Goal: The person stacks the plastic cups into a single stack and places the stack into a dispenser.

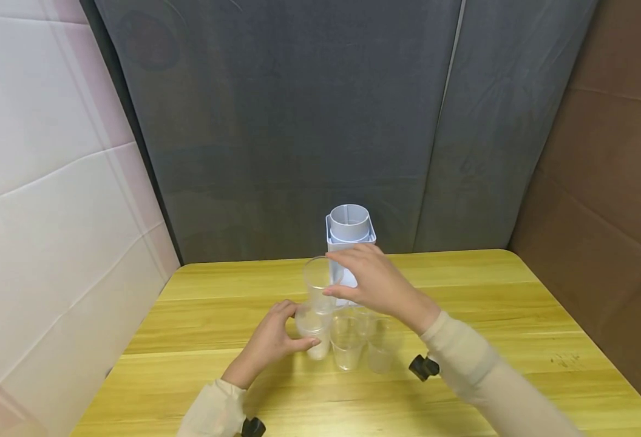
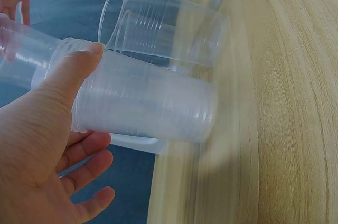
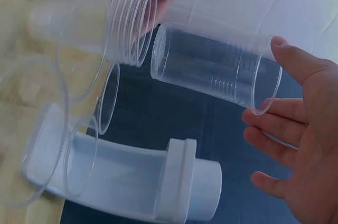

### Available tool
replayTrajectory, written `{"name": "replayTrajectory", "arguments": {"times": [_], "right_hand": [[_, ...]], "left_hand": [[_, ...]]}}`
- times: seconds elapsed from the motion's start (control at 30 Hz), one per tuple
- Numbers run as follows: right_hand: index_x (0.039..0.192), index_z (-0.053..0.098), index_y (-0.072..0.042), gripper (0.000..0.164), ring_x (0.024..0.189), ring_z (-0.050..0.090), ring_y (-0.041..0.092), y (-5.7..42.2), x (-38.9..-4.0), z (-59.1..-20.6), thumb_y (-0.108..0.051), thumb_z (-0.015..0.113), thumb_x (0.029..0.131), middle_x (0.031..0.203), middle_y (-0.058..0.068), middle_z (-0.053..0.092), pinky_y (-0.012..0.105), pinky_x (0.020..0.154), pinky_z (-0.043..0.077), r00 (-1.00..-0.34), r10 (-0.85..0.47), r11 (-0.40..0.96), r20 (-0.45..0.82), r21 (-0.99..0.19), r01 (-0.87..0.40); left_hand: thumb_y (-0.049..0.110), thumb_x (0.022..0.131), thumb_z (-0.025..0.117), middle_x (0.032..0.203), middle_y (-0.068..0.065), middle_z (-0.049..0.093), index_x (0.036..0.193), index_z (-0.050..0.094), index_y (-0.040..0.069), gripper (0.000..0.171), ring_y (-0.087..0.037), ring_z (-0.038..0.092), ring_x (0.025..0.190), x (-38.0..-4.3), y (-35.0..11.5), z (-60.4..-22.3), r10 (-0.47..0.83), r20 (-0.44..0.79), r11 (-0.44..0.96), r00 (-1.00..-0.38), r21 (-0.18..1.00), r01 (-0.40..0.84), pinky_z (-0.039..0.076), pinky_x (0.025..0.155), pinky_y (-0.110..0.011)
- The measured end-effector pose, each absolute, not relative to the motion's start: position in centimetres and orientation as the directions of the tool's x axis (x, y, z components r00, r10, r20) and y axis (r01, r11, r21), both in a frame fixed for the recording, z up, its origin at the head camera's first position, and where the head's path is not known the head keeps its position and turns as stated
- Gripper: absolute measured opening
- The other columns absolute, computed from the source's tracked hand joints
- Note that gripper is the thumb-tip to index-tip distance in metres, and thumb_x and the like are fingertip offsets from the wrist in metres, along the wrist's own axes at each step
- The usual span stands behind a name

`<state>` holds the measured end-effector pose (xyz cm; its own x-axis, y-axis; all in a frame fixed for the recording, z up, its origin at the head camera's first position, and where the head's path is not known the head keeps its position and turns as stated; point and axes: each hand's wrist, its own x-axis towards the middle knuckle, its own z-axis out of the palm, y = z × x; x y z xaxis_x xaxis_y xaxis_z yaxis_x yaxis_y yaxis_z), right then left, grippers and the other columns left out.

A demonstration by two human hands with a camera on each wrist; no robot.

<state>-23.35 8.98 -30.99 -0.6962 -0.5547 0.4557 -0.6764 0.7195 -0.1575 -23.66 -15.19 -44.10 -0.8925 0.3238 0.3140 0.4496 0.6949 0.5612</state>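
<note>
My left hand (image 1: pixel 270 341) holds a stack of clear plastic cups (image 2: pixel 145 94) near its rims, thumb on one side and fingers on the other. The stack stands upright, with several rims packed close together. My right hand (image 1: pixel 372 280) pinches a single clear plastic cup (image 3: pixel 211 65) at its rim, thumb opposite the fingers. This cup is upright just above the stack; a small gap shows between them in the right wrist view. Right of the stack, several clear cups stand mouth up on the table, among them a front cup (image 1: pixel 346 346) and a right-hand cup (image 1: pixel 383 349).
Behind the cups stands a tall pale holder (image 1: pixel 349 227) with a round tube at its top, partly hidden by my right hand. The wooden table (image 1: pixel 200 321) ends at a dark curtain (image 1: pixel 288 133). White fabric hangs left, brown fabric right.
</note>
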Motion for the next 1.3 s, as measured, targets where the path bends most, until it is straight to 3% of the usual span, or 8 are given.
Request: {"name": "replayTrajectory", "arguments": {"times": [0.37, 0.67, 1.3], "right_hand": [[0.137, 0.059, -0.012, 0.067, 0.126, 0.059, 0.025, 7.8, -23.2, -30.9, -0.052, 0.071, 0.085, 0.135, 0.005, 0.065, 0.049, 0.113, 0.039, -0.697, -0.562, 0.713, 0.444, -0.167, -0.681], [0.136, 0.060, -0.012, 0.065, 0.123, 0.059, 0.025, 7.5, -23.1, -31.2, -0.052, 0.071, 0.085, 0.131, 0.004, 0.067, 0.046, 0.114, 0.039, -0.682, -0.578, 0.706, 0.448, -0.145, -0.693], [0.137, 0.058, -0.013, 0.066, 0.125, 0.057, 0.027, 7.0, -23.0, -33.0, -0.054, 0.069, 0.086, 0.135, 0.004, 0.065, 0.048, 0.113, 0.038, -0.714, -0.585, 0.720, 0.386, -0.159, -0.676]], "left_hand": [[0.040, 0.069, 0.089, 0.114, 0.002, 0.066, 0.113, 0.067, 0.013, 0.056, -0.018, 0.059, 0.109, -23.6, -15.2, -44.1, 0.327, 0.310, 0.686, -0.893, 0.572, 0.449, 0.052, 0.094, -0.043], [0.040, 0.069, 0.089, 0.113, 0.002, 0.066, 0.114, 0.067, 0.014, 0.057, -0.017, 0.059, 0.107, -23.5, -15.3, -44.1, 0.330, 0.318, 0.690, -0.889, 0.562, 0.457, 0.052, 0.093, -0.042], [0.041, 0.070, 0.089, 0.110, 0.005, 0.065, 0.105, 0.066, 0.016, 0.049, -0.014, 0.056, 0.104, -23.3, -15.4, -44.1, 0.333, 0.327, 0.703, -0.884, 0.539, 0.464, 0.052, 0.091, -0.040]]}}
